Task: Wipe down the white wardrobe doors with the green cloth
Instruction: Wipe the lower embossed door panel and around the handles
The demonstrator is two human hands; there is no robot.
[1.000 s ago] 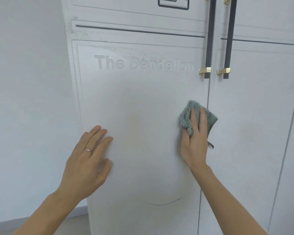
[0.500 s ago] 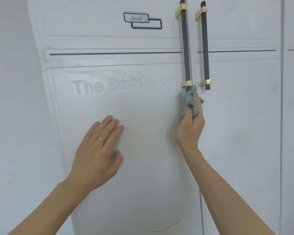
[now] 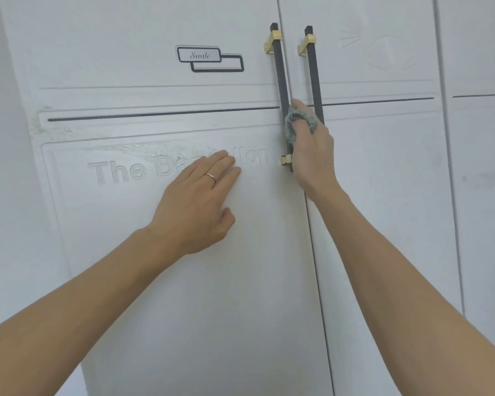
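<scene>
The white wardrobe fills the view, with a left door (image 3: 183,281) and a right door (image 3: 383,224). My right hand (image 3: 312,150) grips the bunched green cloth (image 3: 293,121) and presses it around the lower part of the left door's dark vertical handle (image 3: 280,81). My left hand (image 3: 197,201) lies flat on the left door, fingers spread, covering part of the embossed lettering "The Dandelion" (image 3: 120,172). A ring sits on one finger. Most of the cloth is hidden inside my grip.
A second dark handle (image 3: 315,78) with gold brackets hangs on the right door, close beside my right hand. A "Smile" label (image 3: 209,58) marks the upper left door. A bare white wall (image 3: 3,195) borders the wardrobe's left side; another door panel (image 3: 483,195) stands at right.
My right hand carried the cloth up from the left door's panel onto the handle and bunched it there. My left hand slid up onto the lettering. The view tilted upward.
</scene>
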